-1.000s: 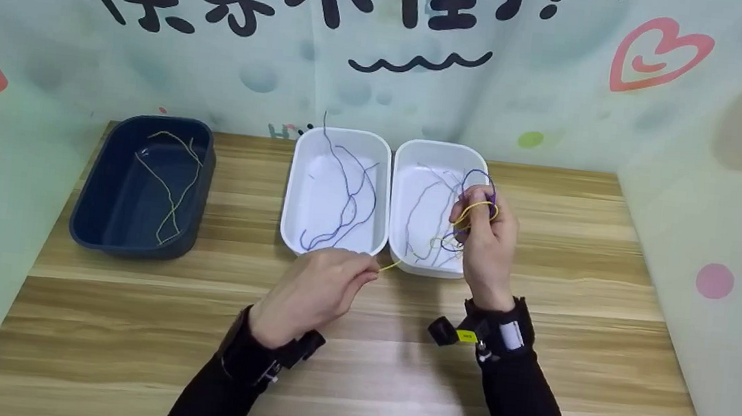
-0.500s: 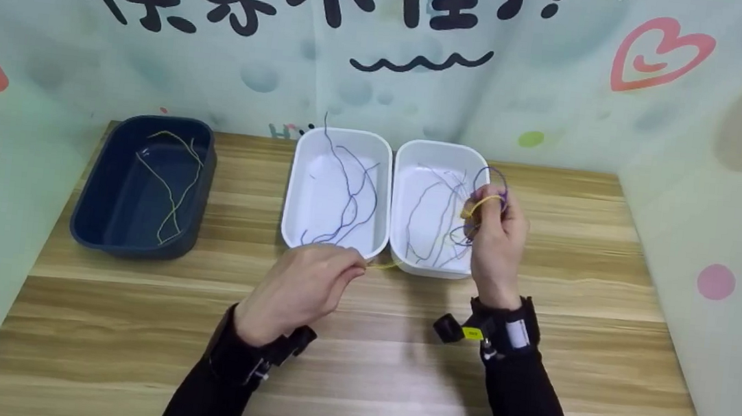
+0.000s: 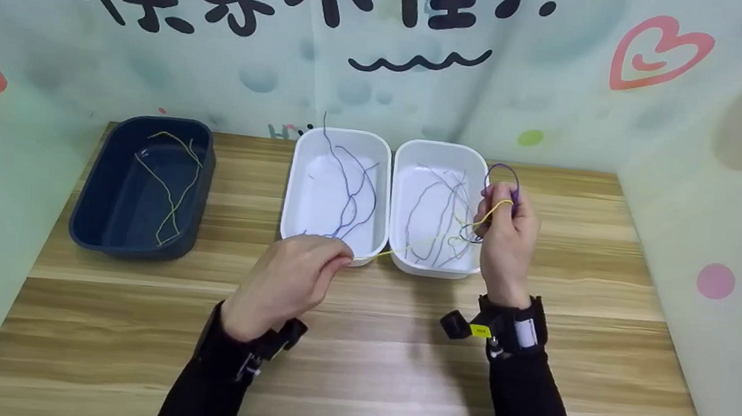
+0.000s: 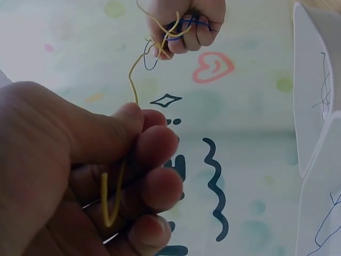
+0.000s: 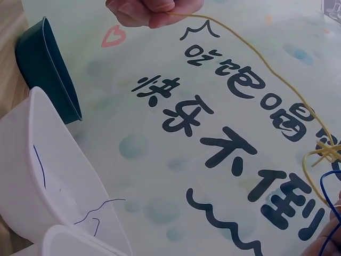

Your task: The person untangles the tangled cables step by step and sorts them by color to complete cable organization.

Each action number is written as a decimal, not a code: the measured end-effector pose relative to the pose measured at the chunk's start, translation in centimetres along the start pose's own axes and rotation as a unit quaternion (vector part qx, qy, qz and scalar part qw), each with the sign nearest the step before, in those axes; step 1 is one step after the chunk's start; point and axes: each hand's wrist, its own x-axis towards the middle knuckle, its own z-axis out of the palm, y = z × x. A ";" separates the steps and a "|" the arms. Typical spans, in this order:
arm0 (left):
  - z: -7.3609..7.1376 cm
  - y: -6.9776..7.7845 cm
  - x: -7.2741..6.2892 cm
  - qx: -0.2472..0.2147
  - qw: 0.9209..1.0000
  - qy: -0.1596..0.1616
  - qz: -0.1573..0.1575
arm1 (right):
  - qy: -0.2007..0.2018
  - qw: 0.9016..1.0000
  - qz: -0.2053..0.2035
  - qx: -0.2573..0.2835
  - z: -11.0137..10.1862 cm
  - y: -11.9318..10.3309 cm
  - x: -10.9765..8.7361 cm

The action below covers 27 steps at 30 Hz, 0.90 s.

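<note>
My left hand [image 3: 287, 285] pinches one yellow string [image 5: 272, 69] between thumb and forefinger, and its short free end hooks down in front of the fingers [image 4: 160, 189] in the left wrist view. The string stretches right to a tangled bunch of yellow and blue-purple strings [image 4: 194, 22]. My right hand [image 3: 510, 250] grips this bunch at the right rim of the right white bin [image 3: 443, 145]. A purple loop [image 3: 505, 167] stands up above its fingers, while yellow ends and loops hang at its left, over the bin. Part of the bunch is hidden inside the fist.
The left white bin [image 3: 344, 132] stands against the right one and holds several blue strings [image 3: 347, 188], one poking over its back rim. Farther left, a navy bin [image 3: 85, 205] holds yellow strings [image 3: 172, 197]. A printed backdrop [image 3: 547, 109] rises behind the wooden table [image 3: 351, 399].
My hands have moved apart, the left one leftward and the right one rightward with the bunch. The yellow string between them now spans a longer distance.
</note>
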 end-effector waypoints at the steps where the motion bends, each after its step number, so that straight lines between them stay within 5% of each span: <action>1: -0.1 -0.1 0.0 0.000 1.000 0.000 -0.001 | 0.001 1.000 -0.003 -0.002 0.0 0.0 0.0; 20: -2.3 -2.3 -0.6 -0.003 1.000 0.015 -0.007 | -0.001 1.000 -0.007 -0.003 -0.6 -0.2 0.5; 27: -3.4 -3.3 -1.2 0.029 0.998 0.037 -0.037 | 0.010 1.000 -0.010 0.017 -1.2 -0.6 0.9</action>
